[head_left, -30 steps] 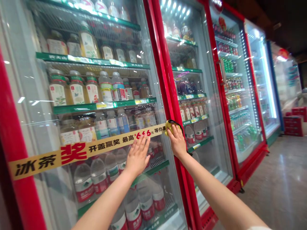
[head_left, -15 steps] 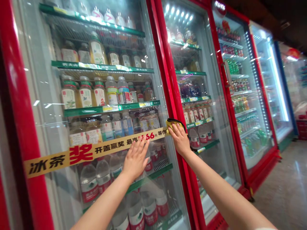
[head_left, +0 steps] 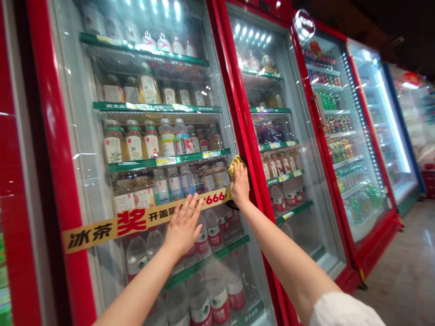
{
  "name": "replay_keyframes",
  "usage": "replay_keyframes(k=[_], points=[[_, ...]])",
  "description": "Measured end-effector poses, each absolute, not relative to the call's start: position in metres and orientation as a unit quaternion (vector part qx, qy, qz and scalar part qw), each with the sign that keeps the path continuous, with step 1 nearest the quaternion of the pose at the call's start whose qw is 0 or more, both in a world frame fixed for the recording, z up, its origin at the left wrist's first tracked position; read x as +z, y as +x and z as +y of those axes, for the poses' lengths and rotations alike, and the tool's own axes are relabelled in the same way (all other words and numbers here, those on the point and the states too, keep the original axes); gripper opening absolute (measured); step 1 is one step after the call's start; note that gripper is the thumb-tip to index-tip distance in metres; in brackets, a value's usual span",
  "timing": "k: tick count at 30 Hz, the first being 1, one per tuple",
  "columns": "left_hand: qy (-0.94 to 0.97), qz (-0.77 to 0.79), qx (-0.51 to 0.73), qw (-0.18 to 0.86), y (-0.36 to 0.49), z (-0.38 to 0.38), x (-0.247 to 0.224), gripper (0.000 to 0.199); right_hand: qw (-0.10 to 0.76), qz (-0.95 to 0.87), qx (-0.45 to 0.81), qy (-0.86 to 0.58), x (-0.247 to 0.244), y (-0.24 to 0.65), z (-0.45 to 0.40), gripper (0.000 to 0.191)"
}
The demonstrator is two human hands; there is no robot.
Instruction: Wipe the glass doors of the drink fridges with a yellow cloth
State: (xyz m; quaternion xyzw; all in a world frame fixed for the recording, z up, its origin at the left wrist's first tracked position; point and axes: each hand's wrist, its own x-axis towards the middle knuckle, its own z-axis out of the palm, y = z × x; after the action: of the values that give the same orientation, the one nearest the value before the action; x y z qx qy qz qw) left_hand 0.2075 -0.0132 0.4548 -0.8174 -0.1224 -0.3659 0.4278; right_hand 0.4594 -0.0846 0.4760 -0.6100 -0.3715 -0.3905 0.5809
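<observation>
Yellow cloth, one, under right of two hands.

From afar, I find a flat tan printed strip under the left hand's fingertips, across the clear glass door. Under the right hand's fingers lies a dark-edged yellow cloth; just right of them stands a glossy red upright frame. Behind the glass, amber plastic bottles stand above-left of the left fingers, red-labelled clear bottles below-right.
</observation>
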Motion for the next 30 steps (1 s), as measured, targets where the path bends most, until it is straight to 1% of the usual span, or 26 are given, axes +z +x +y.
replay_keyframes(k=[2, 5, 7, 9, 12, 14, 15, 18, 20, 21, 22, 24, 27, 28, 30], points=[[-0.817, -0.124, -0.365, 0.429, 0.206, -0.012, 0.455, 0.081, 0.548, -0.422, -0.415, -0.591, 0.467, 0.453, -0.086, 0.068], [-0.817, -0.123, -0.362, 0.432, 0.203, -0.012, 0.451, 0.080, 0.489, -0.494, -0.438, -0.570, 0.439, 0.453, -0.094, 0.060], [-0.817, -0.125, -0.359, 0.433, 0.197, -0.012, 0.449, 0.080, 0.496, -0.480, -0.427, -0.583, 0.432, 0.458, -0.098, 0.057], [-0.816, -0.128, -0.359, 0.434, 0.190, -0.011, 0.449, 0.081, 0.526, -0.438, -0.408, -0.604, 0.446, 0.462, -0.099, 0.058], [-0.812, -0.134, -0.366, 0.434, 0.179, -0.009, 0.452, 0.083, 0.555, -0.389, -0.393, -0.622, 0.492, 0.450, -0.089, 0.059], [-0.807, -0.142, -0.375, 0.433, 0.173, -0.007, 0.454, 0.082, 0.559, -0.393, -0.400, -0.611, 0.514, 0.429, -0.079, 0.057], [-0.805, -0.145, -0.378, 0.433, 0.171, -0.006, 0.454, 0.082, 0.553, -0.413, -0.409, -0.597, 0.518, 0.417, -0.075, 0.055], [-0.803, -0.151, -0.379, 0.435, 0.165, -0.002, 0.451, 0.081, 0.493, -0.512, -0.447, -0.543, 0.497, 0.392, -0.071, 0.049], [-0.804, -0.151, -0.376, 0.436, 0.159, 0.000, 0.449, 0.080, 0.444, -0.566, -0.463, -0.518, 0.471, 0.390, -0.076, 0.049], [-0.804, -0.151, -0.375, 0.436, 0.155, 0.002, 0.449, 0.080, 0.433, -0.574, -0.466, -0.515, 0.461, 0.394, -0.080, 0.050], [-0.805, -0.152, -0.373, 0.437, 0.151, 0.003, 0.449, 0.079, 0.439, -0.567, -0.465, -0.520, 0.455, 0.398, -0.082, 0.050], [-0.806, -0.153, -0.368, 0.438, 0.141, 0.005, 0.451, 0.079, 0.483, -0.522, -0.456, -0.536, 0.458, 0.403, -0.082, 0.050], [-0.804, -0.170, -0.368, 0.436, 0.127, 0.005, 0.455, 0.079, 0.545, -0.448, -0.441, -0.555, 0.484, 0.387, -0.069, 0.048], [-0.802, -0.178, -0.370, 0.433, 0.123, 0.005, 0.457, 0.079, 0.550, -0.439, -0.441, -0.557, 0.492, 0.376, -0.063, 0.047], [-0.798, -0.193, -0.376, 0.429, 0.117, 0.003, 0.457, 0.078, 0.533, -0.457, -0.449, -0.553, 0.496, 0.353, -0.055, 0.045]])
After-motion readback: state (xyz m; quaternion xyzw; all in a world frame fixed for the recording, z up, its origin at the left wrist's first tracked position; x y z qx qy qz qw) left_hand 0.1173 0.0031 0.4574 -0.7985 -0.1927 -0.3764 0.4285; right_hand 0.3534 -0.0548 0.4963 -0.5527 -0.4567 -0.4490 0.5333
